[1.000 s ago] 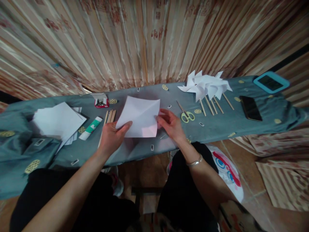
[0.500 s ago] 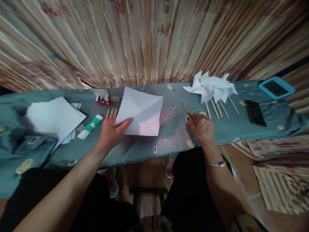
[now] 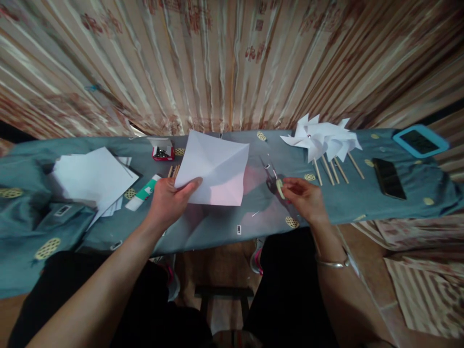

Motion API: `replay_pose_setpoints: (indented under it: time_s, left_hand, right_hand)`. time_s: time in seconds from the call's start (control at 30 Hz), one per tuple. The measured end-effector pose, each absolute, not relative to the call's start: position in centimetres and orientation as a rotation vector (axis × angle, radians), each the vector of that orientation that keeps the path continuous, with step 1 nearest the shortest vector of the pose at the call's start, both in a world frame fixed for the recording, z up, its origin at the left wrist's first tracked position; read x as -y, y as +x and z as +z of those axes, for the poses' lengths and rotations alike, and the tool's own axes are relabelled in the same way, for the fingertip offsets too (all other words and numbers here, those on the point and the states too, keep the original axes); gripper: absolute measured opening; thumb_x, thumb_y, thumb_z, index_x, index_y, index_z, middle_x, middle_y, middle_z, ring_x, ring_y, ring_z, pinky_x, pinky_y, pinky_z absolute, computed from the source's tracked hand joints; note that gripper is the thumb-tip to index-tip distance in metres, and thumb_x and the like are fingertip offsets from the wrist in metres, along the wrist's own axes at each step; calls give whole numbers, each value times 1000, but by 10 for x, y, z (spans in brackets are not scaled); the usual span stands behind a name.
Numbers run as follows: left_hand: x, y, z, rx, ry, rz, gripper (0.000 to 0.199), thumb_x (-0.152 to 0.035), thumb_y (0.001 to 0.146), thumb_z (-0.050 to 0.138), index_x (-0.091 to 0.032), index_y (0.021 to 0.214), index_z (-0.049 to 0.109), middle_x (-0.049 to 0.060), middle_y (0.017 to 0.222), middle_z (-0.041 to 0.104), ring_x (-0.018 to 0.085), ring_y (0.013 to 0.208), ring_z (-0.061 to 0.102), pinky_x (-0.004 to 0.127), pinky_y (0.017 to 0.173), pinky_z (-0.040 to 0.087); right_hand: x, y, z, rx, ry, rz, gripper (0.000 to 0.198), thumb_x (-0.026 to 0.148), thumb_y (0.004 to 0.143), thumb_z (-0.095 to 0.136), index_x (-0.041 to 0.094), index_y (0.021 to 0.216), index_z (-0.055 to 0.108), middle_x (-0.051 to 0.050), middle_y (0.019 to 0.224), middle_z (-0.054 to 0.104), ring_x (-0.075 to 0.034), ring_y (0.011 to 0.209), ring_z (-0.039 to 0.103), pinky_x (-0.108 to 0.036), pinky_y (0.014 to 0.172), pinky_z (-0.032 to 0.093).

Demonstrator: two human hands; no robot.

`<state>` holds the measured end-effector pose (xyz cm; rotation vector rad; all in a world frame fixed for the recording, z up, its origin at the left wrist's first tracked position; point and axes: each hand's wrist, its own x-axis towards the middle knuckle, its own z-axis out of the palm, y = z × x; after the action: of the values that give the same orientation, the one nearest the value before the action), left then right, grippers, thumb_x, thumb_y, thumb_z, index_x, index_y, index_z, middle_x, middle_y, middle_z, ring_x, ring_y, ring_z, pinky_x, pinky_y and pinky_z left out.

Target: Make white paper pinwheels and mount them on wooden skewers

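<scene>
While the L hand keeps its thumb-and-finger hold on the creased white sheet above mid-desk, the R hand, at the sheet's R edge a sec ago, now grips the scissors by the handle end, so paper and tool are both in hand at once. Vs. half a sec back, the scissors have come up, seemingly just clear of the desk, w/ the sheet barely shifted; farther out, the pinwheels on the R, plus glue stick & paper stack on the L, lie as before.
</scene>
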<state>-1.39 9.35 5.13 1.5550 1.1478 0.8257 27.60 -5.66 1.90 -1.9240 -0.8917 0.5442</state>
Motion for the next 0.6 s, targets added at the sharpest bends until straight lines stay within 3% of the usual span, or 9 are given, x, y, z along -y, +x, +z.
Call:
replay_pose_setpoints:
  time_s: [0.17, 0.37, 0.6]
  left_hand:
    - [-99, -18, 61, -1177, 1381, 929, 22, -36, 63, 75, -15, 64, 69, 3, 64, 68, 15, 56, 59, 24, 51, 48]
    - [-106, -23, 80, -1251, 1245, 1041, 16, -29, 61, 76, -15, 61, 69, 1, 64, 69, 15, 58, 61, 24, 53, 49]
    - [-111, -25, 82, -1227, 1241, 1025, 12, -22, 64, 74, -11, 63, 69, 0, 61, 68, 13, 58, 60, 23, 55, 49]
  right_hand:
    - [49, 240, 38, 624, -1431, 949, 38, 43, 57, 82, 23, 87, 70, -3, 82, 72, -16, 68, 66, -28, 59, 50]
    - [37, 215, 71, 991, -1256, 1294, 48, 59, 72, 69, 20, 100, 71, -5, 79, 68, -14, 67, 58, -24, 53, 43]
    - [38, 205, 47, 1198, -1267, 1415, 53, 53, 75, 69, 23, 119, 65, -4, 88, 65, -13, 74, 56, -26, 64, 45]
